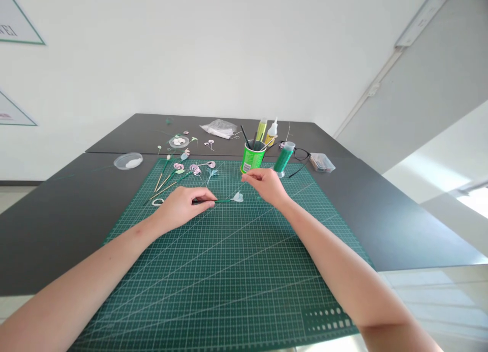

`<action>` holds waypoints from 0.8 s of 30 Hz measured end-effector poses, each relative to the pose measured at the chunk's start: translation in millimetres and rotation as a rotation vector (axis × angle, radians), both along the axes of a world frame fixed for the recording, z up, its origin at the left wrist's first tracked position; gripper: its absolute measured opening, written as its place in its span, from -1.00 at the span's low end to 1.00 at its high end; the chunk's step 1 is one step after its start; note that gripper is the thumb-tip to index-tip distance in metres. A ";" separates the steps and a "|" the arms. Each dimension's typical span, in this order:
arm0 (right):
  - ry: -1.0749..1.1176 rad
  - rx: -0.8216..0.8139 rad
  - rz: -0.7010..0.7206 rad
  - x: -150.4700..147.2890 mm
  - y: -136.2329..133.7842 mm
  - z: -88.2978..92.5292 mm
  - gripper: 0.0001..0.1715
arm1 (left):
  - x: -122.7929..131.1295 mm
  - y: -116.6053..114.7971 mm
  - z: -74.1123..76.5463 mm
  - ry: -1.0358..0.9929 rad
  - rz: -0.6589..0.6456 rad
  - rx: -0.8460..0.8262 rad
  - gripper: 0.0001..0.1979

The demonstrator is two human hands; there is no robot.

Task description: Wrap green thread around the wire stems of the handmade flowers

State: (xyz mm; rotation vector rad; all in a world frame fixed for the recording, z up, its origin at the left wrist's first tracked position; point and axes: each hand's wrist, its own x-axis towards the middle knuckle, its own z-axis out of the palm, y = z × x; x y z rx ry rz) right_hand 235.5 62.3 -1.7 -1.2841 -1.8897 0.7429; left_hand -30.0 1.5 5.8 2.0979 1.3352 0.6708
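My left hand [186,205] pinches the green stem of a pale blue handmade flower [238,197], whose head points right, just above the cutting mat. A little farther right and higher, my right hand [263,184] is closed with fingertips together on a fine thread [240,187]. The thread runs down toward the stem near the flower head; whether it is thread or thin wire is hard to tell. Beyond my left hand lie several finished flowers on sticks, such as a purple one [194,169], and a blue-green flower [212,174].
A green cutting mat [229,281] covers the dark table [404,230]. Behind my right hand stand a green can of tools [252,158], a glue bottle [272,130] and a green tube [284,158]. Eyeglasses [302,154], a small plastic box [322,162], shallow dishes [128,161] and a plastic bag [218,128] lie around.
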 end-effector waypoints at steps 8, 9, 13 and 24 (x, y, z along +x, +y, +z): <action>-0.130 0.303 -0.048 -2.9 1.1 -10.0 -0.73 | 6.6 -3.3 8.5 -0.291 0.079 -0.155 -0.74; -0.078 0.268 -0.019 -7.1 -2.0 -10.3 -0.71 | 7.5 -3.7 8.3 -0.353 0.099 -0.207 -0.72; 0.164 -0.014 0.182 -29.1 -21.7 -10.4 -0.68 | 14.6 -8.9 8.5 -0.562 0.151 -0.352 -0.70; 0.539 -0.622 0.476 -55.8 -59.5 -6.1 -0.74 | 26.6 -12.5 -0.2 -0.619 0.167 -0.419 -0.64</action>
